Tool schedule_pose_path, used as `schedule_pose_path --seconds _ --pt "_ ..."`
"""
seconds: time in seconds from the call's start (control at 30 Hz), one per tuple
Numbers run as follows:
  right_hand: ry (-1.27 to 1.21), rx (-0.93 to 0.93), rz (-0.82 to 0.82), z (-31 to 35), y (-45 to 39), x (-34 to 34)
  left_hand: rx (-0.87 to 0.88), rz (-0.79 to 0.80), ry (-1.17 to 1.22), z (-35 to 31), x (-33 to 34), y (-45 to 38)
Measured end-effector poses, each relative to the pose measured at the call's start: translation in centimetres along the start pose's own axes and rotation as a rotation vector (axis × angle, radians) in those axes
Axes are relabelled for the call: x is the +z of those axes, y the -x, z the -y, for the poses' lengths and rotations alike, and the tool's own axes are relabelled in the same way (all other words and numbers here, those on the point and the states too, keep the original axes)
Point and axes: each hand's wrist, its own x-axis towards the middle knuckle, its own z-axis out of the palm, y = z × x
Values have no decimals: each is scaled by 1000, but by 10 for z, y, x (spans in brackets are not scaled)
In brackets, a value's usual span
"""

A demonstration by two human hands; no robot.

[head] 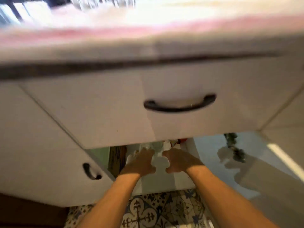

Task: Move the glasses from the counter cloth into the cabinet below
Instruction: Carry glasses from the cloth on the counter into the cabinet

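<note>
Both my arms reach into the open cabinet (164, 181) under the drawer. My left hand (141, 162) curls around a clear glass (132, 157) that shows at its fingers. My right hand (179, 160) lies close beside it, its fingertips hidden under the drawer front. More clear glasses (154, 145) stand just beyond both hands on the white shelf. Up on the counter, the cloth (115, 30) with a pink stripe is blurred, and several glasses (102, 2) on it are only a smear at the top edge.
The drawer front (115, 112) with a dark handle (179, 104) overhangs my hands. A shut door with a dark handle (91, 171) is at the left. The glossy open cabinet door (246, 170) stands at the right. Patterned floor tiles (156, 211) lie below my arms.
</note>
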Motion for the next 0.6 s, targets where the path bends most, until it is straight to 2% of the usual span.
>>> schedule_pose_path --seconds 0.13,0.23,0.47,0.6 --pt "58 9 163 23 94 -63 35 109 -9 -25 -69 78" --pt "60 -11 211 41 148 -100 47 175 -23 -37 -113 129" --pt "131 -65 275 87 254 -193 61 187 74 -63 -214 208" --pt "141 -86 185 112 302 -264 116 54 -12 -74 -289 243"
